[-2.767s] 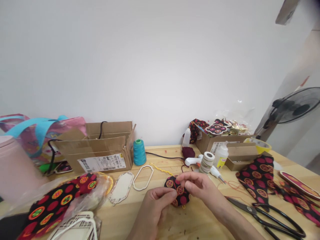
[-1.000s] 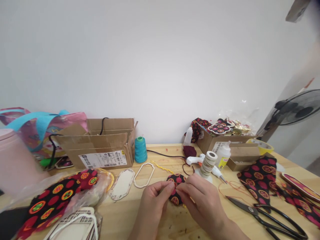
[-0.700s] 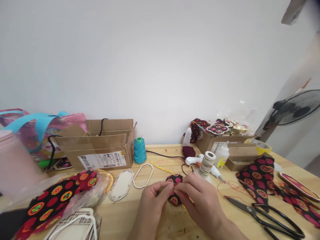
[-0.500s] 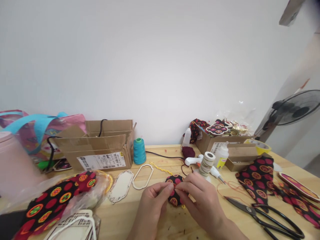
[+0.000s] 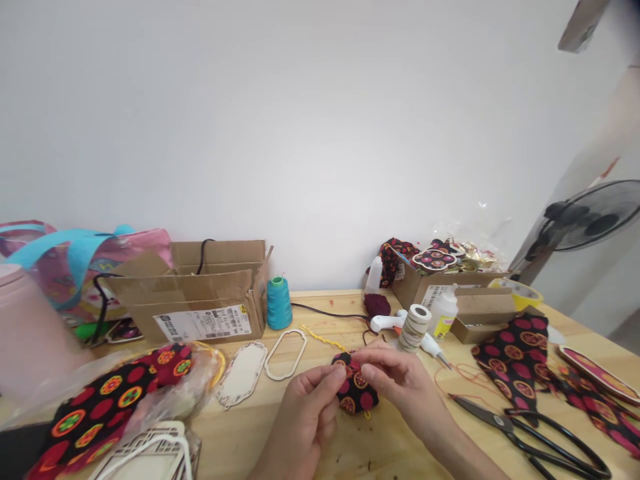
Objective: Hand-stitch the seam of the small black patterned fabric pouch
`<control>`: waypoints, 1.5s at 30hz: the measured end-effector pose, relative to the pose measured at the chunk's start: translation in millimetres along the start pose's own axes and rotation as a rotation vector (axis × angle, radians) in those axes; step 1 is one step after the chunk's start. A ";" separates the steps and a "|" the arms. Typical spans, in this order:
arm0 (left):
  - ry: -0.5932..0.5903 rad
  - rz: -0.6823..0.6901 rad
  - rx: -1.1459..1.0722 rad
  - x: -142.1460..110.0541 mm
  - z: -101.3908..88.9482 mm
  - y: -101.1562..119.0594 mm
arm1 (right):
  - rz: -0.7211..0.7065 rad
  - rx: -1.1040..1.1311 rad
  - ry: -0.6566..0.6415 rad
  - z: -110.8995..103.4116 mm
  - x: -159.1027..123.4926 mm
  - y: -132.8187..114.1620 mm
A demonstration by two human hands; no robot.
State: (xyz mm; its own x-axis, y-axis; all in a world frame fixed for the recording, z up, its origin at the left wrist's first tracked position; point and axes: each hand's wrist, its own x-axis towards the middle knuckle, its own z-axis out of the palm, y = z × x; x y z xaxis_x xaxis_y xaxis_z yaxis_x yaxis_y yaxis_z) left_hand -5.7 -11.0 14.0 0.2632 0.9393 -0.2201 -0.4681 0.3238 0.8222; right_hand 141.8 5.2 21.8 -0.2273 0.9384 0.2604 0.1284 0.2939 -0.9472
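Faced a plain white wall (image 5: 320, 147) across a pale wooden worktop (image 5: 235, 433), grained and dotted near the front with dark specks (image 5: 369, 465). Held a round black cloth piece (image 5: 357, 396), printed with magenta and orange circles, at the middle of the near side. Clamped the fingers of the left hand (image 5: 307, 407) on its left edge; set the thumb and forefinger of the right hand (image 5: 405, 387) slightly apart at its upper right. Could not tell about any thread between. Had a yellow cord (image 5: 324, 339) leading from its top edge toward a pale wooden frame (image 5: 277, 378). To the left, had a cream panel (image 5: 243, 375), patterned cloth (image 5: 113, 397) in clear plastic, and, near the wall, an open cardboard box (image 5: 200, 297) with a teal thread cone (image 5: 279, 307) upright beside it. To the right, had a tape roll (image 5: 415, 328), a glue bottle (image 5: 441, 315), a white glue gun (image 5: 384, 323), black scissors (image 5: 505, 423) and crumpled printed cloth (image 5: 515, 353). Saw a heaped box (image 5: 417, 283) at the back and, past the worktop's right side, a black fan (image 5: 595, 220).
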 end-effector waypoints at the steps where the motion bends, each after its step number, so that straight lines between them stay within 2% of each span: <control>1: -0.009 0.000 -0.005 0.2 0.0 -0.2 | 0.019 0.031 -0.017 1.1 0.4 0.6; 13: -0.059 -0.002 -0.068 2.3 -3.0 -0.1 | 0.246 0.263 -0.098 -0.4 0.6 -3.0; 21: -0.094 -0.030 -0.126 1.9 -3.7 -2.5 | 0.279 0.335 -0.093 -0.6 1.2 2.0; 26: -0.105 -0.055 -0.167 2.6 -5.1 -2.2 | 0.273 0.406 -0.155 -0.6 0.1 1.5; 30: -0.107 -0.087 -0.181 2.6 -5.0 -2.3 | 0.278 0.362 -0.145 2.2 1.5 3.3; 33: -0.120 -0.116 -0.151 1.5 -3.8 -2.5 | 0.264 0.340 -0.138 4.1 3.0 5.7; 38: -0.150 -0.178 -0.055 -1.1 -3.0 -3.2 | 0.238 0.442 -0.197 5.4 3.3 5.3; 42: -0.209 -0.217 0.069 -0.9 -5.0 -6.0 | 0.231 0.468 -0.230 3.6 2.9 4.0; 45: -0.198 -0.208 0.171 0.4 -4.5 -8.1 | 0.259 0.440 -0.251 0.4 3.0 4.8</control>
State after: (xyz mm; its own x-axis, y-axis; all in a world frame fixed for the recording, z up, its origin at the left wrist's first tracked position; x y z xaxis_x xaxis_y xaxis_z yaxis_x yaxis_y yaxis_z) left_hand -5.5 -12.8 4.9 0.5050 0.8093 -0.3001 -0.2433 0.4671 0.8501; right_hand 141.3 9.4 18.0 -0.4710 0.8821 0.0079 -0.1917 -0.0937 -0.9770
